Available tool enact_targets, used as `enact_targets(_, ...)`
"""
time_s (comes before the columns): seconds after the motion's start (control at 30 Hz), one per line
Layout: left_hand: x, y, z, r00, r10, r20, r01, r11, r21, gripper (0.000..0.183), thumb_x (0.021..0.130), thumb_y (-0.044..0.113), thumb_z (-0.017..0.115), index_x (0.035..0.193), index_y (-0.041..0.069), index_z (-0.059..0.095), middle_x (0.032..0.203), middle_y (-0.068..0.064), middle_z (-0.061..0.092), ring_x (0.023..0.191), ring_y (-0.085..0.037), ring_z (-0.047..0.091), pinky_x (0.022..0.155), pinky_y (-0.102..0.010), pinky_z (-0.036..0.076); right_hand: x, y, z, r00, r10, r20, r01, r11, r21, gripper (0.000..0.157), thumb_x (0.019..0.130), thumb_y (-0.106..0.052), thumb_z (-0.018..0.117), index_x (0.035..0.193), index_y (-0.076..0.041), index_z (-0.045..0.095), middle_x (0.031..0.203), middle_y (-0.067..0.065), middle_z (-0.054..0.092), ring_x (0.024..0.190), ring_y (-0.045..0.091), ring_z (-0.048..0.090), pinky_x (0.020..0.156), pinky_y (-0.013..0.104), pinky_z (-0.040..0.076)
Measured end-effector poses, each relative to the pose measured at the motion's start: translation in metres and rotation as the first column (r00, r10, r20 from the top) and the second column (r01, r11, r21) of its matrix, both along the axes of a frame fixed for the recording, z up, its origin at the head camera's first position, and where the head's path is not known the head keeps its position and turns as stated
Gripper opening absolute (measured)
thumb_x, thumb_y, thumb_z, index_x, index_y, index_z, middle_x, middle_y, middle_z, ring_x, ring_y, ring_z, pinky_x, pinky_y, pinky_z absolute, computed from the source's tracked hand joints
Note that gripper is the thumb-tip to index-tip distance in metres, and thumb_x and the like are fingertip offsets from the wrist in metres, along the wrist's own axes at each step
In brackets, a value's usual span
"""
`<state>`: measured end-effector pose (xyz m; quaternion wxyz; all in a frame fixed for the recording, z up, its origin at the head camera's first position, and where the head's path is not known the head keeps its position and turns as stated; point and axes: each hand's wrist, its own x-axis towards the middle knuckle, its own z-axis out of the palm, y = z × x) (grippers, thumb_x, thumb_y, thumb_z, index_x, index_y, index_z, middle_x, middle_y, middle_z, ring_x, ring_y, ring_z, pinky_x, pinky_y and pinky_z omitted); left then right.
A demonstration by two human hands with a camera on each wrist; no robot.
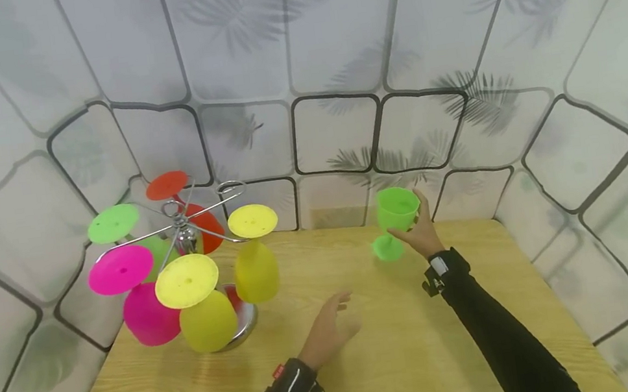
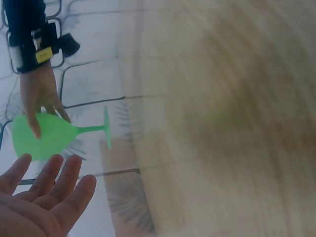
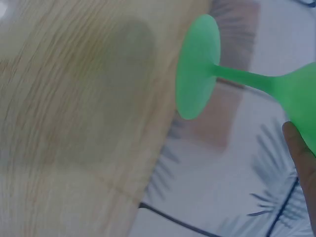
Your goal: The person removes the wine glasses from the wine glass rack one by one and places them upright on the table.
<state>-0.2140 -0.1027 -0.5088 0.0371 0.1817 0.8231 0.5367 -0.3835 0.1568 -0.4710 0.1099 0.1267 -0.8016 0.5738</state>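
My right hand (image 1: 421, 232) grips a green plastic goblet (image 1: 398, 208) by its bowl, thumb on one side and fingers on the other. The goblet is upright, its round foot close over the back of the wooden table. In the right wrist view the goblet's stem and foot (image 3: 197, 69) show whole, with a shadow on the wood beside them. My left hand (image 1: 330, 331) hovers over the middle of the table with nothing in it. Its fingers (image 2: 74, 200) are relaxed and spread in the left wrist view.
On the left stands a chrome rack (image 1: 180, 220) with goblets hanging upside down: yellow (image 1: 208, 323), magenta (image 1: 151, 314), red and green ones. Its round base (image 1: 243, 319) rests on the wooden table (image 1: 371, 372). Patterned white curtains (image 1: 330, 43) enclose the table at the back and sides.
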Motion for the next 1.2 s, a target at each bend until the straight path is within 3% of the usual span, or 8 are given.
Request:
enact_targets(0.2, 0.01, 0.0, -0.012, 1.0, -0.011, -0.007, 0.011, 1.0, -0.014, 0.058, 0.089, 0.028, 0.058, 0.14, 0.007, 0.038, 0.136, -0.016, 0.048, 0.119, -0.034, 0.051, 0.096, -0.055, 0.044, -0.013, 0.005, -0.021, 0.993, -0.115, -0.028, 0.116, 0.992, 0.056, 0.11, 0.073, -0.005, 0.077, 0.15, -0.012, -0.001, 0.152, 0.024, 0.015, 0.137, 0.044, 0.025, 0.111, 0.059, 0.025)
enact_targets(0.4, 0.013, -0.001, -0.012, 0.999, -0.004, -0.037, 0.004, 1.0, 0.005, 0.056, 0.089, 0.021, 0.059, 0.138, 0.004, 0.039, 0.133, -0.02, 0.049, 0.116, -0.036, 0.053, 0.095, -0.057, 0.044, -0.015, 0.008, -0.032, 0.982, -0.189, -0.023, 0.19, 0.978, 0.082, 0.109, 0.073, -0.008, 0.078, 0.149, -0.012, -0.001, 0.153, 0.024, 0.011, 0.139, 0.046, 0.021, 0.112, 0.06, 0.024)
enact_targets(0.8, 0.013, -0.001, -0.013, 1.0, -0.006, 0.0, 0.006, 1.0, 0.008, 0.056, 0.089, 0.023, 0.059, 0.138, 0.006, 0.039, 0.134, -0.02, 0.048, 0.118, -0.036, 0.051, 0.095, -0.057, 0.044, -0.02, 0.012, -0.047, 0.986, -0.167, 0.013, 0.165, 0.981, 0.104, 0.11, 0.076, -0.012, 0.076, 0.15, -0.017, -0.005, 0.152, 0.028, 0.014, 0.138, 0.047, 0.023, 0.111, 0.06, 0.025)
enact_targets(1.0, 0.012, -0.002, -0.01, 1.0, -0.002, -0.01, 0.002, 1.0, -0.006, 0.057, 0.089, 0.022, 0.059, 0.138, 0.005, 0.038, 0.134, -0.018, 0.048, 0.118, -0.035, 0.052, 0.096, -0.056, 0.044, -0.017, 0.014, -0.039, 0.99, -0.14, -0.027, 0.142, 0.986, 0.092, 0.113, 0.075, -0.009, 0.076, 0.149, -0.013, -0.009, 0.151, 0.031, 0.009, 0.138, 0.05, 0.018, 0.112, 0.061, 0.023)
enact_targets(1.2, 0.009, -0.011, -0.003, 0.998, 0.026, -0.062, -0.033, 0.993, -0.113, 0.058, 0.088, 0.021, 0.06, 0.139, 0.006, 0.037, 0.137, -0.013, 0.048, 0.119, -0.03, 0.052, 0.097, -0.049, 0.046, 0.008, 0.009, -0.013, 0.982, -0.147, -0.121, 0.152, 0.988, 0.035, 0.106, 0.076, -0.006, 0.075, 0.15, -0.013, -0.001, 0.154, 0.023, 0.01, 0.14, 0.047, 0.016, 0.111, 0.065, 0.016)
